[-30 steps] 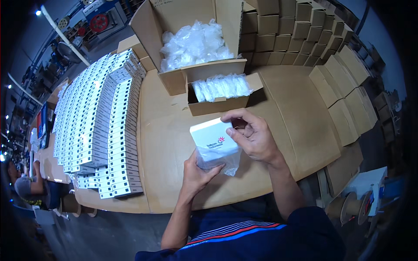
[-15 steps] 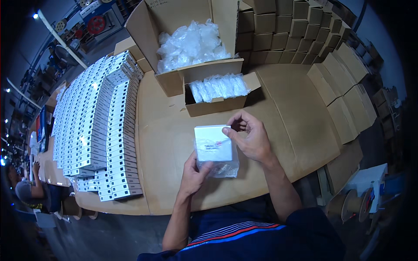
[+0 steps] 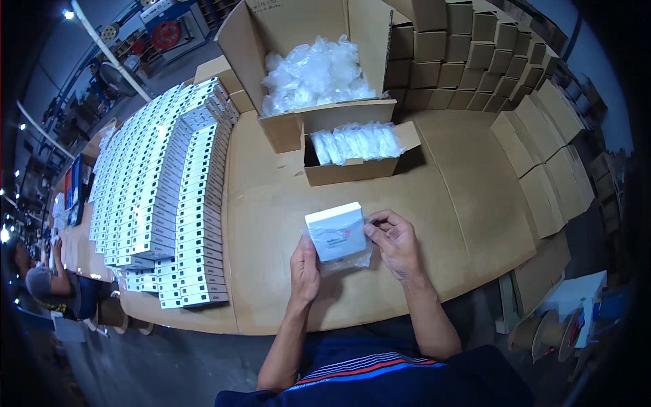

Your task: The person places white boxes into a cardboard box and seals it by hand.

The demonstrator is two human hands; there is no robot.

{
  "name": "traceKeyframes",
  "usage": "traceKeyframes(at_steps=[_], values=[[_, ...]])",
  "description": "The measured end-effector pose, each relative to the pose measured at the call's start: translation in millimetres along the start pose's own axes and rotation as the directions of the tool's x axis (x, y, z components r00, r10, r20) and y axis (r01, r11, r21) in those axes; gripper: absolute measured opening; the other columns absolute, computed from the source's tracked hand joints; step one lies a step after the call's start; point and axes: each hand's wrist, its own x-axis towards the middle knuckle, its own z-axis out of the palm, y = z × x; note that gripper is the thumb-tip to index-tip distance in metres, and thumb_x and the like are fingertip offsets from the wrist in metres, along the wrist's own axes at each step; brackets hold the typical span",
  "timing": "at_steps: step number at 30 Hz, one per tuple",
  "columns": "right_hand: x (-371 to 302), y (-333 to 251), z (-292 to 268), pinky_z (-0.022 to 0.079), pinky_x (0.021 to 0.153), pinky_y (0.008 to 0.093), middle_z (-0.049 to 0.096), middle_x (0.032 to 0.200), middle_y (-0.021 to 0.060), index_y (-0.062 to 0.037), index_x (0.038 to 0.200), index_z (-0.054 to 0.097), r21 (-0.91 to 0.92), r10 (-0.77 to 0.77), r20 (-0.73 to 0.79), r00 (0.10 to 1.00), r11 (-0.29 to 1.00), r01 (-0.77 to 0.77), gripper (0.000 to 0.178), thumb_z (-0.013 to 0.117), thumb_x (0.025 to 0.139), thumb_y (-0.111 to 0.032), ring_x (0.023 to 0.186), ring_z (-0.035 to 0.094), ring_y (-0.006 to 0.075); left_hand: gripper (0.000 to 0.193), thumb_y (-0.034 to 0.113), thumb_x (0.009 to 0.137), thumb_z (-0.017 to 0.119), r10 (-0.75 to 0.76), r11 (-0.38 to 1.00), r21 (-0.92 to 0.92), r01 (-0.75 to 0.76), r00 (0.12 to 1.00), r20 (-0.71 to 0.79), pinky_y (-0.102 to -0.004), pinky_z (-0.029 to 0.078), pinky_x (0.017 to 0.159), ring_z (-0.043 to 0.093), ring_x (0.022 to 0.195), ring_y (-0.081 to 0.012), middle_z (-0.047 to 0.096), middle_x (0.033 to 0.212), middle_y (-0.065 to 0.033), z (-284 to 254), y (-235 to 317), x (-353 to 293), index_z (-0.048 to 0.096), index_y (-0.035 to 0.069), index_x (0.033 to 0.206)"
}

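Above the middle of the table I hold a flat white box (image 3: 333, 229), tilted, inside a clear plastic bag (image 3: 356, 259). Its top edge shows white and uncovered, while the bag wraps the front and hangs loose below. My left hand (image 3: 305, 270) is closed on the left side of the bagged box, thumb along the edge. With thumb and fingertips, my right hand (image 3: 395, 245) pinches the bag at the box's upper right side. Beyond my hands stands an open brown carton (image 3: 352, 174) holding a row of bagged packs (image 3: 357, 142).
Stacked white boxes (image 3: 152, 183) cover the table's left side. A large carton (image 3: 279, 132) of loose clear bags (image 3: 315, 74) stands behind the small one. Brown cartons (image 3: 444, 68) are piled far right, with open ones (image 3: 542, 163) nearer. Another person (image 3: 57, 281) sits far left.
My right hand has slid from the box's top corner down to the bag's side. The box has tilted, and my left thumb has moved from its front to its edge.
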Motion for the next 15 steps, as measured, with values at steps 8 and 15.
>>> traceKeyframes(at_steps=[8, 15], values=[[4.2, -12.5, 3.3, 0.051, 0.096, 0.0309, 0.069, 0.125, 0.0184, -0.0014, 0.106, 0.065, 0.047, -0.151, 0.140, 0.979, 0.988, 0.146, 0.008, 0.065, 0.099, -0.006, 0.109, 0.065, 0.0157, 0.061, 0.039, 0.113, 0.031, 0.155, 0.970, 0.186, -0.155, 0.988, 0.015, -0.0368, 0.036, 0.114, 0.052, 0.131, -0.0210, 0.053, 0.146, -0.0151, 3.6, 29.5, 6.0, 0.033, -0.006, 0.155], [0.6, -18.6, 15.9, 0.052, 0.092, 0.0284, 0.068, 0.122, 0.0185, -0.0034, 0.122, 0.057, 0.135, -0.075, 0.199, 0.977, 0.990, 0.049, 0.032, 0.073, 0.094, -0.005, 0.113, 0.064, 0.0170, 0.063, 0.043, 0.112, 0.030, 0.037, 0.996, -0.086, -0.039, 0.999, -0.027, -0.0366, 0.041, 0.110, 0.054, 0.128, -0.0237, 0.060, 0.135, -0.0155, 2.7, 18.2, 8.4, 0.029, -0.001, 0.158]])
